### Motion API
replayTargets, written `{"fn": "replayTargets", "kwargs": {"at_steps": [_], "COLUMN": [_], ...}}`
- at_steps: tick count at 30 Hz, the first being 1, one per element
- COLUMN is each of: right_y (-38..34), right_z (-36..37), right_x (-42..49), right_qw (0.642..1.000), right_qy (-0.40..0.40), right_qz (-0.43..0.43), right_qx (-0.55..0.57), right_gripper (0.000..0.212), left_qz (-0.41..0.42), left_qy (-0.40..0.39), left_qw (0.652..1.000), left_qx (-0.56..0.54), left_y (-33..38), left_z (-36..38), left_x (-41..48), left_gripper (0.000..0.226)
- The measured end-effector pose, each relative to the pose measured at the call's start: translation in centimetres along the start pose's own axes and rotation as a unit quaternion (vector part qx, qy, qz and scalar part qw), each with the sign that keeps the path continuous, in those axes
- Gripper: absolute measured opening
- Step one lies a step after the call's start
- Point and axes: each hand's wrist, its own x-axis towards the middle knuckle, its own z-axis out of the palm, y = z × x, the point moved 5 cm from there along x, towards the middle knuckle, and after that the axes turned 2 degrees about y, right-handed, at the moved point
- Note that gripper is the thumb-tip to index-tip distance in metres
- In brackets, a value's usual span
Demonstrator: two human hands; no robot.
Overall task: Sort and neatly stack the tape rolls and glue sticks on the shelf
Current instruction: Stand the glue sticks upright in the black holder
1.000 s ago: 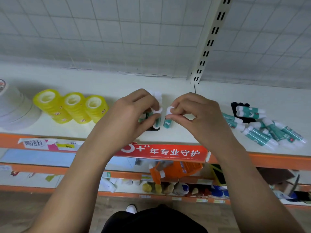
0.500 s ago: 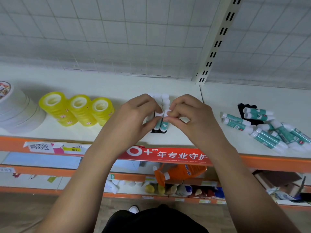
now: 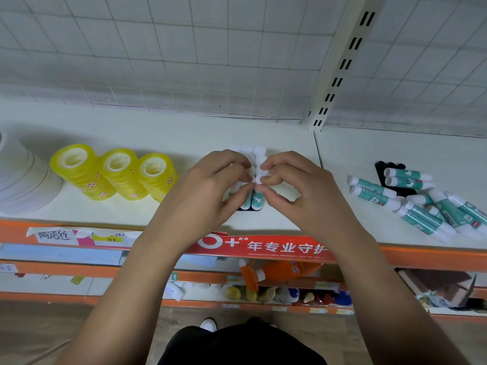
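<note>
Grip narrow: left hand (image 3: pixel 208 191) and right hand (image 3: pixel 303 196) pinch caps (image 3: pixel 259 164) of upright glue sticks (image 3: pixel 257 200).

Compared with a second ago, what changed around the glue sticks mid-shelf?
The right hand carried its glue stick leftward, closing the gap: it now stands against the upright sticks in the black tray, still pinched at the cap. The left hand kept gripping those sticks. The yellow tape rolls and the loose glue sticks stayed put.

Shelf (image 3: pixel 184 133): white tape stack (image 3: pixel 23 180), yellow tape rolls (image 3: pixel 116 177), upright glue sticks (image 3: pixel 259 154), loose glue sticks (image 3: pixel 432 214) right.
</note>
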Motion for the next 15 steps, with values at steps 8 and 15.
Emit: {"fn": "replayTargets", "kwargs": {"at_steps": [8, 15], "right_y": [0.4, 0.8], "right_z": [0.9, 1.7], "right_x": [-0.6, -0.8], "right_qw": [0.995, 0.987], "right_qy": [0.041, 0.111], "right_qz": [-0.082, -0.086], "right_qx": [0.033, 0.079], "right_gripper": [0.01, 0.013], "left_qz": [0.041, 0.037], "left_qy": [0.016, 0.06], "left_qw": [0.998, 0.995], "left_qx": [-0.036, -0.067], "left_y": [-0.6, -1.2], "left_z": [0.6, 1.5], "left_x": [-0.2, -0.3], "left_gripper": [0.011, 0.012]}}
